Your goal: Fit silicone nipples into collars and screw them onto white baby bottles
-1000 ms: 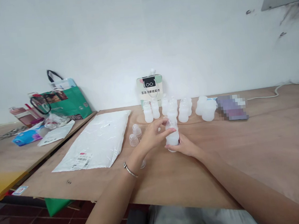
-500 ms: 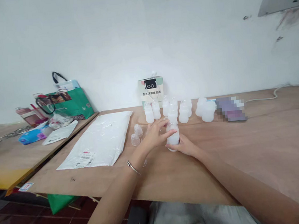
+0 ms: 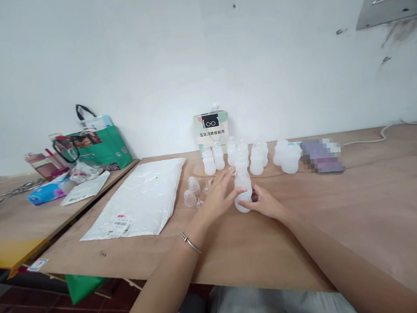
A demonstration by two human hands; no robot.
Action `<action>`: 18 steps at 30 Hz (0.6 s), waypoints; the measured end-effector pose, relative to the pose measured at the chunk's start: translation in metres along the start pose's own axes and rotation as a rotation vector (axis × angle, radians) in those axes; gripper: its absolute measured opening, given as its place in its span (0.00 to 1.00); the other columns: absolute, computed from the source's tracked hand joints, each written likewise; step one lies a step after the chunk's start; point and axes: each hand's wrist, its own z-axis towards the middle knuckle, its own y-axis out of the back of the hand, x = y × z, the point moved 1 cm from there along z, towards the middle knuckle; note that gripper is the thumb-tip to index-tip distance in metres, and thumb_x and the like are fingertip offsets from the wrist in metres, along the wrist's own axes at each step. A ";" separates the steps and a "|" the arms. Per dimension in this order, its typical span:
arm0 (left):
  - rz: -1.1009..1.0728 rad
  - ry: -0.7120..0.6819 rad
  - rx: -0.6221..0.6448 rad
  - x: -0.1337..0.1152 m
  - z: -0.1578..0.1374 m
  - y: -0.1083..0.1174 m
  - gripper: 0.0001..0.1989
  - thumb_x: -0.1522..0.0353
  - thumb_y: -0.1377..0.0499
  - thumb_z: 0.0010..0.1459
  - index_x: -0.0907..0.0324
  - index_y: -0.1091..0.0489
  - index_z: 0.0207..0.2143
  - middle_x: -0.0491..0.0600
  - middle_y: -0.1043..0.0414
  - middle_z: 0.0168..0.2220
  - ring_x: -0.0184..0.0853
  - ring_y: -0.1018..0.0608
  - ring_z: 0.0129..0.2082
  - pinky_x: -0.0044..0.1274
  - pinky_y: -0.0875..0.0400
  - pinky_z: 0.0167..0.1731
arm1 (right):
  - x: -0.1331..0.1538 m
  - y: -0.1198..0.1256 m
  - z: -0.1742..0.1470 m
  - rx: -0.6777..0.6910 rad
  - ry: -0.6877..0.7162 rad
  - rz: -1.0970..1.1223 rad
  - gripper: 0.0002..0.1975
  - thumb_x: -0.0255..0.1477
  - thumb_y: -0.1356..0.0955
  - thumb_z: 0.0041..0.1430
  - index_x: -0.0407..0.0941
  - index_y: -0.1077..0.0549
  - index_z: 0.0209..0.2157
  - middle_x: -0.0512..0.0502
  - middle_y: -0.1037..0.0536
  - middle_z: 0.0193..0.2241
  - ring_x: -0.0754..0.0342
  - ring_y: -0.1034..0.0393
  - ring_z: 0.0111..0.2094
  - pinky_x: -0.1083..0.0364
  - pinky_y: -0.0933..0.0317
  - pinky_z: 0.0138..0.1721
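Observation:
A translucent white small bottle (image 3: 244, 199), which looks like a baby bottle, stands upright on the wooden table between my hands. My left hand (image 3: 219, 192) grips its left side, the thumb across the front and the fingers behind. From the right, my right hand (image 3: 265, 201) holds the lower part, its thumb near the base. Just behind stands another bottle (image 3: 241, 158), and a pair with clear tops (image 3: 209, 162) is further left. More white bottles (image 3: 256, 164) line the back towards the right. Clear plastic domed caps (image 3: 190, 198) lie left of my left hand, which hides some of them.
A white plastic mailer (image 3: 135, 197) lies flat on the left of the table (image 3: 363, 221). A printed paper bag (image 3: 211, 132) leans on the wall. A blurred purple item (image 3: 321, 155) and a white cable (image 3: 367, 140) are right. A green bag (image 3: 109, 148) stands on the left table.
The view has shifted slightly. My hands still hold the bottle, with the left fingers resting a little lower round it. More of the clear caps shows beside my left hand.

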 end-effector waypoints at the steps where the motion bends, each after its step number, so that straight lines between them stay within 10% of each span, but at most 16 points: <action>1: -0.006 0.007 -0.021 0.001 -0.001 0.000 0.24 0.58 0.48 0.58 0.51 0.45 0.57 0.50 0.39 0.56 0.38 0.36 0.55 0.35 0.44 0.54 | -0.002 0.004 0.002 -0.057 -0.005 -0.052 0.27 0.39 0.30 0.45 0.43 0.35 0.48 0.43 0.26 0.39 0.50 0.31 0.36 0.49 0.36 0.38; 10: 0.022 0.031 -0.119 0.010 0.001 0.003 0.20 0.59 0.52 0.60 0.55 0.41 0.53 0.51 0.35 0.52 0.37 0.34 0.53 0.33 0.41 0.53 | -0.042 0.035 0.032 -0.555 -0.042 -0.100 0.26 0.42 0.30 0.42 0.42 0.34 0.41 0.39 0.26 0.39 0.46 0.31 0.39 0.47 0.37 0.39; 18: 0.044 0.068 -0.161 0.015 0.001 0.007 0.19 0.58 0.53 0.61 0.55 0.41 0.52 0.51 0.35 0.51 0.37 0.34 0.53 0.32 0.39 0.52 | -0.051 0.038 0.047 -0.670 -0.040 -0.120 0.26 0.45 0.29 0.39 0.43 0.37 0.35 0.39 0.27 0.36 0.46 0.31 0.37 0.47 0.38 0.39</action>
